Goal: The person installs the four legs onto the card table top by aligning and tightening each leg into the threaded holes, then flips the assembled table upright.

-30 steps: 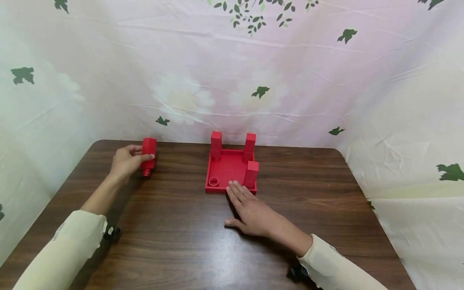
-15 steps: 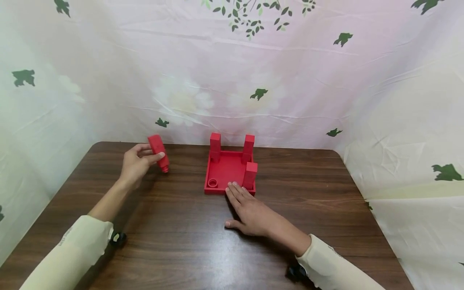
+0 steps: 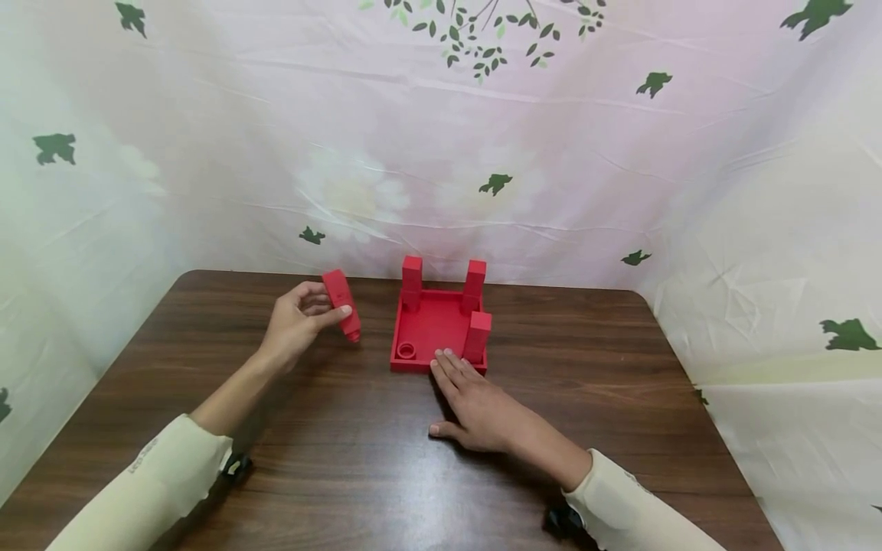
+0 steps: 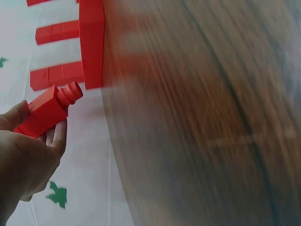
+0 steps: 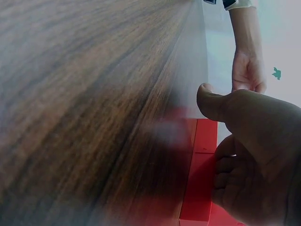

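Note:
My left hand (image 3: 295, 321) pinches a red square post (image 3: 340, 300) between thumb and fingers, tilted, left of the red tray (image 3: 432, 327). In the left wrist view the post (image 4: 43, 112) shows a threaded end (image 4: 69, 93) pointing toward the tray side. Three red posts stand on the tray: back left (image 3: 411, 282), back right (image 3: 473, 285) and front right (image 3: 478, 337). A round ring (image 3: 406, 350) sits at its front left corner. My right hand (image 3: 482, 405) lies with straight fingers on the tray's front edge, its thumb apart.
A dark wooden table (image 3: 586, 383) carries the tray near its back edge. Behind and at both sides hangs pale cloth (image 3: 565, 138) printed with leaves and flowers.
My left hand has carried the post to the right, closer to the tray, and the post has tilted from nearly upright. The right hand has stayed on the tray's edge.

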Demonstrator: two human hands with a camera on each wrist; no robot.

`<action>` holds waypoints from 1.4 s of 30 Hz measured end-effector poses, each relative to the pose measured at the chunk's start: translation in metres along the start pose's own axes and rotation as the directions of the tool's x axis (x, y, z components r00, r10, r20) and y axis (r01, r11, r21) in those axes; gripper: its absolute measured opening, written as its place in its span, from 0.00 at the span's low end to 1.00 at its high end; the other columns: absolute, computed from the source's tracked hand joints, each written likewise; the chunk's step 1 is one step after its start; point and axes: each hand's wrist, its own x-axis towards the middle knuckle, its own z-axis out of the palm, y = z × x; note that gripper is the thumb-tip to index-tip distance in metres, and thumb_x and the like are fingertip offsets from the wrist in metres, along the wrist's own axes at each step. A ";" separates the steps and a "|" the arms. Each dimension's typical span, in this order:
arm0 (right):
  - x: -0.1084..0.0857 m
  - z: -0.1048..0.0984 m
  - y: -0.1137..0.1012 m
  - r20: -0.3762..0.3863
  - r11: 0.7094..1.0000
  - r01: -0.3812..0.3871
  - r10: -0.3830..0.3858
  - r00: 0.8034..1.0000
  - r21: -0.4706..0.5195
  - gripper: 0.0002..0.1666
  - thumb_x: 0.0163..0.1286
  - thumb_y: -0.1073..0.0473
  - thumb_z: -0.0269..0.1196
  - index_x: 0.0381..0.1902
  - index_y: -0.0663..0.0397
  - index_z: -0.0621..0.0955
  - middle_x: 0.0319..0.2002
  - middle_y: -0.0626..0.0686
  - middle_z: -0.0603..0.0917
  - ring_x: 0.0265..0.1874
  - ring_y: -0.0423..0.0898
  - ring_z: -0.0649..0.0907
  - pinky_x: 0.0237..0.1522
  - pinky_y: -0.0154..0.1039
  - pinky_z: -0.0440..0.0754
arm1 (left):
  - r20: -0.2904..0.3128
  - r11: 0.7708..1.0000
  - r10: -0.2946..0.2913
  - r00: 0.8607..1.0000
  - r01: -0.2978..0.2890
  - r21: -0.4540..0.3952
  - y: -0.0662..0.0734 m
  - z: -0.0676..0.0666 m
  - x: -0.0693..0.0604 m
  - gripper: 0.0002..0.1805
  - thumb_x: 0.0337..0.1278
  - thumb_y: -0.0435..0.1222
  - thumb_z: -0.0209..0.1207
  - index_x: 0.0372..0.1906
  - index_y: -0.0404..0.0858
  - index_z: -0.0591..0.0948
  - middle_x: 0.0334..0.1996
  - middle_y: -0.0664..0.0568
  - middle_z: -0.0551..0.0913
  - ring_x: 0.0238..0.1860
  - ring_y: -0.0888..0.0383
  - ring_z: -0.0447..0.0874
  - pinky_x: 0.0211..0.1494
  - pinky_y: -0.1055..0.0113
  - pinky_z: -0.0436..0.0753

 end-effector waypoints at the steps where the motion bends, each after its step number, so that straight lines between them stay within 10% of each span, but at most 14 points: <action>1: 0.000 0.000 0.000 -0.002 1.000 0.002 -0.002 1.000 0.000 0.62 0.81 0.31 0.67 0.93 0.58 0.54 0.94 0.61 0.53 0.94 0.58 0.51 0.94 0.56 0.61 | 0.010 1.000 0.004 1.000 -0.004 -0.005 0.001 0.003 -0.001 0.28 0.67 0.32 0.78 0.66 0.29 0.80 0.48 0.60 0.88 0.47 0.69 0.90 0.54 0.79 0.89; 23: 0.001 -0.002 -0.001 -0.011 1.000 0.020 -0.020 1.000 0.012 0.61 0.81 0.33 0.68 0.92 0.61 0.55 0.93 0.63 0.55 0.94 0.62 0.53 0.93 0.57 0.62 | 0.230 0.991 0.124 0.965 -0.107 -0.086 0.014 0.063 -0.014 0.28 0.62 0.25 0.78 0.66 0.30 0.82 0.62 0.34 0.89 0.57 0.45 0.93 0.59 0.71 0.93; 42: 0.000 -0.001 0.000 -0.013 0.999 0.024 -0.024 1.000 0.034 0.61 0.81 0.34 0.69 0.92 0.62 0.56 0.93 0.63 0.54 0.94 0.62 0.52 0.93 0.58 0.62 | 0.338 0.988 0.152 0.929 -0.144 -0.047 0.012 0.076 -0.015 0.28 0.63 0.24 0.77 0.66 0.31 0.82 0.61 0.34 0.90 0.60 0.41 0.93 0.64 0.61 0.95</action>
